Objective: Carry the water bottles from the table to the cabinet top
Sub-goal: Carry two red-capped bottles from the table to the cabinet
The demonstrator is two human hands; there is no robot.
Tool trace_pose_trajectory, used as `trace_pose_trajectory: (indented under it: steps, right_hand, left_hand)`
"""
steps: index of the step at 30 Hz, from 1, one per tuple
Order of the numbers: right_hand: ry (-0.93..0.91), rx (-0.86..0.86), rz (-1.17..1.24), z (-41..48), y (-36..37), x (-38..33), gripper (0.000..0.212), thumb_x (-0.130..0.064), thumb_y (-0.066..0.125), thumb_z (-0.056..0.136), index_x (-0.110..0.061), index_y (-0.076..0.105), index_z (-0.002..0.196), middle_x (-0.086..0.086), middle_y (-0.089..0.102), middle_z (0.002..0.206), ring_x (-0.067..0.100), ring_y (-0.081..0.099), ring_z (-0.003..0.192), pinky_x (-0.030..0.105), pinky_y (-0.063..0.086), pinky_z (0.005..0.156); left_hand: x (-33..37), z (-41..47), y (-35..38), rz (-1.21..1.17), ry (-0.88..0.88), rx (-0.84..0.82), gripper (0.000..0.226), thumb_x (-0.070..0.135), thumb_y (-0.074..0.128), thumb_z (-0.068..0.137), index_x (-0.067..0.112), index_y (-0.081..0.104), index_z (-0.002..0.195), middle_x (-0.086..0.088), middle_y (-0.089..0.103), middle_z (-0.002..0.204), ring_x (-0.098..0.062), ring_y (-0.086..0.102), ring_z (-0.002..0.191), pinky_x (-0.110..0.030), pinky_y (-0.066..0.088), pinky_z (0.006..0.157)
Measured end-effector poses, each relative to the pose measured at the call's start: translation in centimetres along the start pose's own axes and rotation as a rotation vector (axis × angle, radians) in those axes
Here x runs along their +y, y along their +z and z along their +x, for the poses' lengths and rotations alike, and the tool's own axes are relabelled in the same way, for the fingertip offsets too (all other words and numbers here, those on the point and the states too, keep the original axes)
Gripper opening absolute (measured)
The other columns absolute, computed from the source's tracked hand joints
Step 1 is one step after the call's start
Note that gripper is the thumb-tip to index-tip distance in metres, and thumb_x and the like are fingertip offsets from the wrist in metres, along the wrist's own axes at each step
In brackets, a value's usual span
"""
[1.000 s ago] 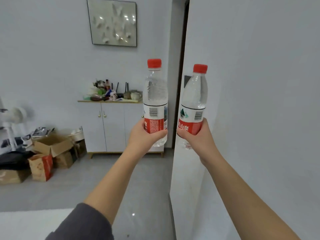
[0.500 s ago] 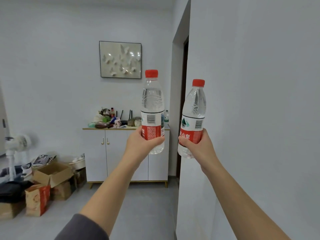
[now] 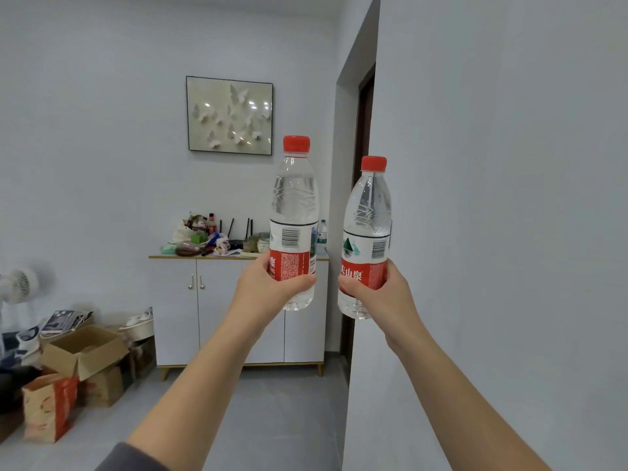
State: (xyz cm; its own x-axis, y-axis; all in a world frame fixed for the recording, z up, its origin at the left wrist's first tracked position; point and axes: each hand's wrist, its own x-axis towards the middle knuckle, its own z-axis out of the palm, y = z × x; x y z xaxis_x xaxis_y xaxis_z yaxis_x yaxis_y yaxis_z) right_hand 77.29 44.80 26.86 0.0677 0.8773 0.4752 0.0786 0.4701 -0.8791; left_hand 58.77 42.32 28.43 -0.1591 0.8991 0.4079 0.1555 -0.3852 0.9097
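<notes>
Each hand holds a clear water bottle with a red cap and a red-and-white label, upright at chest height. My left hand [image 3: 268, 287] grips the left bottle [image 3: 295, 205] around its label. My right hand [image 3: 387, 297] grips the right bottle [image 3: 369, 215] low on its label. Behind them, across the room, stands a white cabinet [image 3: 217, 307] with a wood-edged top [image 3: 176, 257]. A small bottle [image 3: 322, 231] stands at the right end of that top, mostly hidden by the left bottle.
Clutter [image 3: 207, 239] of bags, jars and a router covers most of the cabinet top. Cardboard boxes [image 3: 85, 351] and a paper bag [image 3: 49, 406] sit on the floor at left, beside a white fan [image 3: 18, 283]. A wall corner [image 3: 360, 368] juts out at right, next to a dark doorway [image 3: 365, 124].
The view has tilted up and moved closer to the cabinet, which appears larger. Both bottles stay upright in my hands and sit lower in the view than before.
</notes>
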Motion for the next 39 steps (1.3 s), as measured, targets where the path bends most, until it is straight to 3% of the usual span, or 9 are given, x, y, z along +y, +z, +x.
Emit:
trace_pose_trajectory:
  steps: [4, 8, 12, 20, 30, 35, 39]
  right_hand:
    - [0.028, -0.012, 0.035, 2.0, 0.9, 1.2, 0.06, -0.015, 0.083, 0.078, -0.023, 0.055, 0.13, -0.005, 0.069, 0.116, 0.013, 0.067, 0.105, 0.032, 0.057, 0.088]
    - [0.038, -0.032, 0.05, 4.9, 2.0, 2.8, 0.063, -0.011, 0.082, 0.077, -0.023, 0.054, 0.133, -0.005, 0.068, 0.118, 0.012, 0.066, 0.106, 0.029, 0.056, 0.085]
    - [0.051, -0.024, 0.058, 9.1, 3.4, 5.6, 0.068, -0.01, 0.083, 0.076, -0.024, 0.052, 0.135, -0.004, 0.067, 0.121, 0.015, 0.065, 0.109, 0.035, 0.055, 0.092]
    - [0.048, -0.024, 0.117, 21.2, 6.6, 11.4, 0.061, -0.008, 0.082, 0.077, -0.03, 0.055, 0.126, -0.01, 0.067, 0.114, 0.01, 0.065, 0.105, 0.02, 0.053, 0.075]
    - [0.024, -0.035, 0.129, 35.2, 9.8, 16.7, 0.057, -0.005, 0.081, 0.077, -0.032, 0.052, 0.118, -0.016, 0.064, 0.104, 0.001, 0.062, 0.092, 0.014, 0.048, 0.066]
    - [0.047, -0.036, 0.122, 40.0, 10.8, 19.5, 0.057, -0.003, 0.08, 0.078, -0.029, 0.053, 0.12, -0.011, 0.064, 0.107, 0.004, 0.063, 0.095, 0.017, 0.049, 0.07]
    - [0.055, -0.025, 0.13, 43.9, 12.0, 22.2, 0.054, -0.003, 0.079, 0.079, -0.029, 0.051, 0.118, -0.013, 0.063, 0.103, 0.002, 0.062, 0.089, 0.013, 0.048, 0.063]
  left_hand:
    - [-1.0, 2.1, -0.2, -0.04, -0.02, -0.001, 0.055, 0.019, 0.084, 0.073, 0.027, 0.059, 0.12, 0.006, 0.07, 0.104, -0.011, 0.066, 0.094, -0.024, 0.052, 0.072]
    - [-2.8, 5.0, -0.1, -0.077, -0.041, -0.002, 0.052, 0.015, 0.083, 0.073, 0.026, 0.06, 0.118, 0.006, 0.07, 0.103, -0.009, 0.066, 0.092, -0.022, 0.051, 0.069]
    - [-5.3, 9.4, 0.2, -0.093, -0.065, 0.008, 0.058, 0.011, 0.084, 0.071, 0.022, 0.059, 0.123, 0.002, 0.07, 0.108, -0.015, 0.066, 0.098, -0.026, 0.053, 0.077]
    - [-10.4, 22.1, 1.8, -0.139, -0.082, 0.021, 0.055, 0.005, 0.083, 0.071, 0.024, 0.059, 0.116, 0.004, 0.069, 0.104, -0.011, 0.065, 0.095, -0.02, 0.048, 0.068]
    - [-15.6, 36.9, 2.9, -0.159, -0.073, 0.066, 0.051, 0.002, 0.082, 0.07, 0.018, 0.061, 0.114, -0.002, 0.071, 0.104, -0.018, 0.067, 0.097, -0.034, 0.054, 0.084]
    - [-17.5, 42.3, 3.3, -0.155, -0.08, 0.055, 0.045, 0.002, 0.082, 0.071, 0.018, 0.062, 0.109, -0.003, 0.071, 0.103, -0.019, 0.068, 0.097, -0.031, 0.054, 0.081]
    - [-20.1, 47.0, 3.4, -0.136, -0.078, 0.047, 0.047, 0.003, 0.082, 0.071, 0.018, 0.062, 0.11, -0.003, 0.071, 0.104, -0.019, 0.068, 0.097, -0.033, 0.055, 0.083]
